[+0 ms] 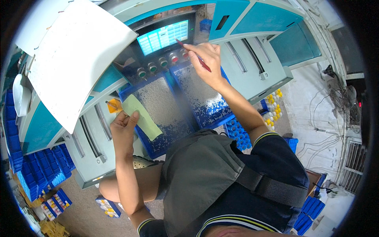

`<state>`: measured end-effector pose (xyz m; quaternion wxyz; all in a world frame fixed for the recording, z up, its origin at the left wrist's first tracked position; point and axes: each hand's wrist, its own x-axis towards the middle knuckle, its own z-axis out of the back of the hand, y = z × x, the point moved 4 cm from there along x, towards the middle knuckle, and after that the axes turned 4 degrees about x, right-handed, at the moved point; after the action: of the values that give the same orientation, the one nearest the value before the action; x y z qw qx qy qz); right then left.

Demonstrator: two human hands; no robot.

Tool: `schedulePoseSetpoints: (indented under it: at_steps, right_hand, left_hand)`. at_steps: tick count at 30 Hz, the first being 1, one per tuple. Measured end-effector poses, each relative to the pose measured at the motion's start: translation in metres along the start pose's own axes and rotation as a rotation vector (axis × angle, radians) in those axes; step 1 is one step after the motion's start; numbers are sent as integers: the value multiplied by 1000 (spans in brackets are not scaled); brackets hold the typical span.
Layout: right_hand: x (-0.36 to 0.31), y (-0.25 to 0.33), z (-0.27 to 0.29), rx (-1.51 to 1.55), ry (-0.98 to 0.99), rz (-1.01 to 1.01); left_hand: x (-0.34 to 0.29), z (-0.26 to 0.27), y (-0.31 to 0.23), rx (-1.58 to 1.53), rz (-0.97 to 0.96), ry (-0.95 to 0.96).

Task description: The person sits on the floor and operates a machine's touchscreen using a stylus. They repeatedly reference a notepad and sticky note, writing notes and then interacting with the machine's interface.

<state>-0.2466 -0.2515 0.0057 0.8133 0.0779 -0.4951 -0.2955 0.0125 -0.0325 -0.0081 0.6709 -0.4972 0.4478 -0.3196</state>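
My left hand [123, 128] pinches a pale green slip of paper [143, 118] between thumb and fingers, above the edge of a blue tray [167, 144]. My right hand [207, 61] is closed around a thin dark red pen [180, 42]. The pen's tip points at the lit touchscreen [162, 37] of a machine; whether it touches cannot be told. Below the screen runs a row of green and red buttons [163, 61]. Small whitish pieces lie spread in this tray and in a second blue tray [213, 120] beside it.
A large white sheet [79, 55] juts in at upper left. Grey drawer-like panels with rails [252, 63] flank the trays. An orange square [113, 106] lies near my left hand. Stacked blue bins [43, 170] stand at left; yellow and white bottles [273, 108] are at right.
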Motion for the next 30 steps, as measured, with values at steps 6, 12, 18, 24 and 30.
schedulePoseSetpoints:
  at_steps: [6, 12, 18, 24, 30]
  right_hand:
    - [-2, -4, -3, -20, 9, -12]
    - [-6, -10, 4, -42, -20, -43]
    - [0, -20, 9, -80, -141, -41]
    - [-19, -19, 3, -61, -33, -65]
    - [-10, 1, -4, 28, -86, 20]
  left_hand:
    - [0, 0, -2, -2, -2, -7]
    - [0, 1, -2, 7, -6, -5]
    - [0, 2, 1, 26, 8, -7]
    - [0, 2, -1, 24, 3, -13]
    - [-1, 1, 0, 0, 1, -14]
